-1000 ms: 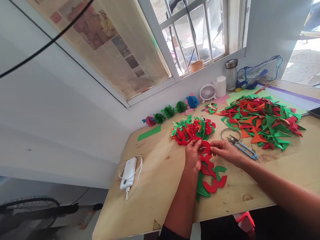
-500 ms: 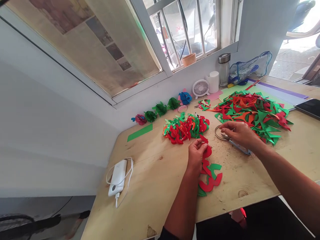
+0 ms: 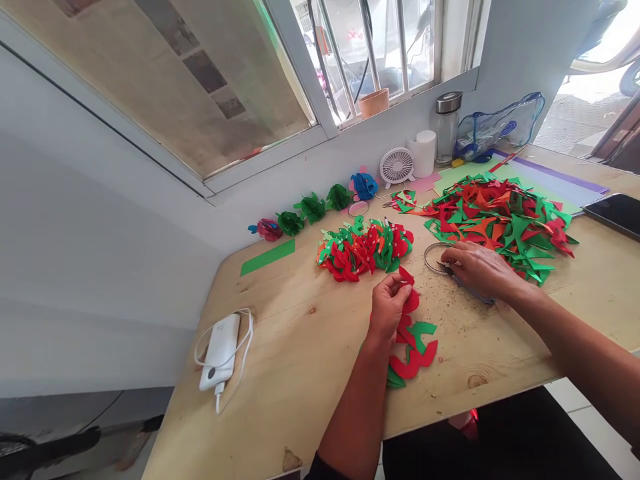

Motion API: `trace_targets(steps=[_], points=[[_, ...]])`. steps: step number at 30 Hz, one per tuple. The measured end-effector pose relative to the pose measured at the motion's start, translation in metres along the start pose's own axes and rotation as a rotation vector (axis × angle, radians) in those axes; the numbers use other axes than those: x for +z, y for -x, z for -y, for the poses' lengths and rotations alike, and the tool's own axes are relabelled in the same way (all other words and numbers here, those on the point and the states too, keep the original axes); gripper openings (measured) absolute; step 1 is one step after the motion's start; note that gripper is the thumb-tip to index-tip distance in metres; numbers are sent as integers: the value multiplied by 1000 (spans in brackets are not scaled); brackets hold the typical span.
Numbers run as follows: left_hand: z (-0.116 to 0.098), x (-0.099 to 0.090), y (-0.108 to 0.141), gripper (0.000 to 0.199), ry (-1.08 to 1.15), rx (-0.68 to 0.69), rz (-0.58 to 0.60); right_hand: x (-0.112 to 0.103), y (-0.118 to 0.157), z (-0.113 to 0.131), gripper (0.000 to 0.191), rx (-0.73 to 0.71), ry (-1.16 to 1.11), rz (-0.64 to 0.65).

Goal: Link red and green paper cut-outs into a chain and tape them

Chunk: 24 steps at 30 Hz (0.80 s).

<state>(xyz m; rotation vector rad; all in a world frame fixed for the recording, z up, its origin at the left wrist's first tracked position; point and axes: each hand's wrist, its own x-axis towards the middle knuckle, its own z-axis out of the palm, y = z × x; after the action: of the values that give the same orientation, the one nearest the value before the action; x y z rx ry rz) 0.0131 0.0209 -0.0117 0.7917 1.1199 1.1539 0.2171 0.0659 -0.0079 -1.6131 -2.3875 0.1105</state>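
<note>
My left hand (image 3: 389, 303) is closed in a pinch on a red paper cutout (image 3: 407, 275), whose top sticks out past the fingers. Under and beside this wrist lie several loose red paper cutouts (image 3: 414, 361) and a green paper cutout (image 3: 423, 332). My right hand (image 3: 477, 267) rests low over the table, its fingers curled round a grey tool with a dark tip (image 3: 444, 268). The hand covers most of the tool, so its kind is unclear. Left of those fingers lies a thin metal ring (image 3: 426, 259).
A heap of red and green paper scraps (image 3: 500, 213) lies beyond my right hand. Clustered dotted cutouts (image 3: 365, 250) lie ahead of my left. Along the wall stand paper ornaments (image 3: 313, 208), a small fan (image 3: 397, 165) and a glass bottle (image 3: 447, 130). A power bank (image 3: 220, 350) lies left, a phone (image 3: 615, 213) right.
My right hand has come down over the grey tool and closed round it. My left hand keeps its pinch on the red cutout. The whole view has shifted slightly.
</note>
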Motion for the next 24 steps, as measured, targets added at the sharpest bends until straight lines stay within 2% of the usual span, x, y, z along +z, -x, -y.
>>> trace_targets(steps=[6, 10, 19, 24], points=[[1, 0, 0, 21, -1, 5, -4, 1, -1, -3, 20, -67, 23, 3], [1, 1, -1, 19, -8, 15, -12, 1, -1, -2, 18, -48, 15, 12], [2, 0, -2, 24, 11, 12, -17, 2, 3, -3, 14, 66, -105, -30], [0, 1, 0, 27, 54, 6, 10, 2, 0, -7, 10, 212, -297, -43]])
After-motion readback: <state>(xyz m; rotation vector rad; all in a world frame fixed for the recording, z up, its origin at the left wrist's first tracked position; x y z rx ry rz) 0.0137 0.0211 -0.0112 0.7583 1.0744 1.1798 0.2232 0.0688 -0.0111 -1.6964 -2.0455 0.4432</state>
